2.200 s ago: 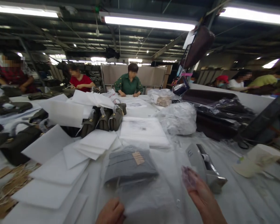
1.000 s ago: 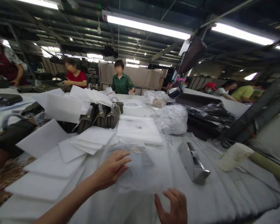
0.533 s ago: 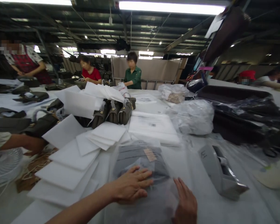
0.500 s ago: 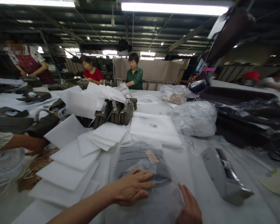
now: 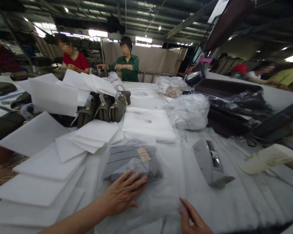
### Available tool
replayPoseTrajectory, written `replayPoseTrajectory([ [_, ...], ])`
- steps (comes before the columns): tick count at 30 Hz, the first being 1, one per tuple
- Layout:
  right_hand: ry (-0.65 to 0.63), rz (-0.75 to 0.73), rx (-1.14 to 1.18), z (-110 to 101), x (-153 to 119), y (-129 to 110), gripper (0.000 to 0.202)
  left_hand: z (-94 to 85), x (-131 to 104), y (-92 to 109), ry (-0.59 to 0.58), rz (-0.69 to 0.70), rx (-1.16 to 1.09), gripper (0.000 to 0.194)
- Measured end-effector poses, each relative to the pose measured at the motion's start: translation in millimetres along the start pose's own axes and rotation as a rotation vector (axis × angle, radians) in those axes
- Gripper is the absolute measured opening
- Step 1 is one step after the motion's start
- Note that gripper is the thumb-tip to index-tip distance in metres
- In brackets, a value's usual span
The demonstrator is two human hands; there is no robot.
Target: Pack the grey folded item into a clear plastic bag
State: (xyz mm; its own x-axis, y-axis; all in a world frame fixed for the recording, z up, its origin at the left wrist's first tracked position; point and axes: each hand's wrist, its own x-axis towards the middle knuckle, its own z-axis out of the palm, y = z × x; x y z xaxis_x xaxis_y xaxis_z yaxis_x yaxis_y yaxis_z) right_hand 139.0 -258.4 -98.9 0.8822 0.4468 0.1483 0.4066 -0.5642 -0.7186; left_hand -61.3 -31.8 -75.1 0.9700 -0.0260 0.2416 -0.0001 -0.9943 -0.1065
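Bagged grey item (image 5: 133,159) lies under the left hand's (image 5: 122,193) flat, spread fingers; right hand (image 5: 192,221) touches the clear bag's edge, fingers loose. Tape dispenser (image 5: 210,162) sits right of them, foam sheets (image 5: 51,162) left.

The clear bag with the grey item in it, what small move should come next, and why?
Probably fold the loose bag mouth over. The left hand lies flat on the clear bag, pinning the grey item, while the right hand touches the slack open end.
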Motion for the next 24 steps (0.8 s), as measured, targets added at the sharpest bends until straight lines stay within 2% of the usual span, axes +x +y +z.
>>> replayPoseTrajectory([
  [3,-0.046,-0.072,0.023,1,-2,3,0.057,0.2,-8,10,-0.005,0.003,-0.088,0.062],
  [6,-0.056,-0.116,0.052,4,-4,-1,0.063,-17.5,-6,12,0.037,-0.027,-0.224,0.057],
  [9,-0.104,-0.152,0.121,5,-4,-11,0.062,-44.3,11,0,0.146,-0.042,-0.315,0.044],
  [12,-0.107,-0.096,0.167,6,1,-16,0.056,-59.0,35,-20,0.153,-0.131,-0.21,0.041],
  [15,-0.077,-0.044,0.153,8,11,-13,0.054,-49.9,48,-30,0.056,-0.265,-0.05,0.052],
  [18,-0.015,-0.087,0.15,9,21,-15,0.053,-28.0,43,-24,-0.039,-0.239,-0.017,0.066],
  [21,-0.07,-0.063,0.094,6,26,-26,0.049,-12.5,32,-14,-0.051,-0.203,-0.016,0.072],
  [24,-0.129,-0.037,-0.001,2,28,-34,0.045,-8.8,27,-11,-0.027,-0.206,-0.015,0.07],
])
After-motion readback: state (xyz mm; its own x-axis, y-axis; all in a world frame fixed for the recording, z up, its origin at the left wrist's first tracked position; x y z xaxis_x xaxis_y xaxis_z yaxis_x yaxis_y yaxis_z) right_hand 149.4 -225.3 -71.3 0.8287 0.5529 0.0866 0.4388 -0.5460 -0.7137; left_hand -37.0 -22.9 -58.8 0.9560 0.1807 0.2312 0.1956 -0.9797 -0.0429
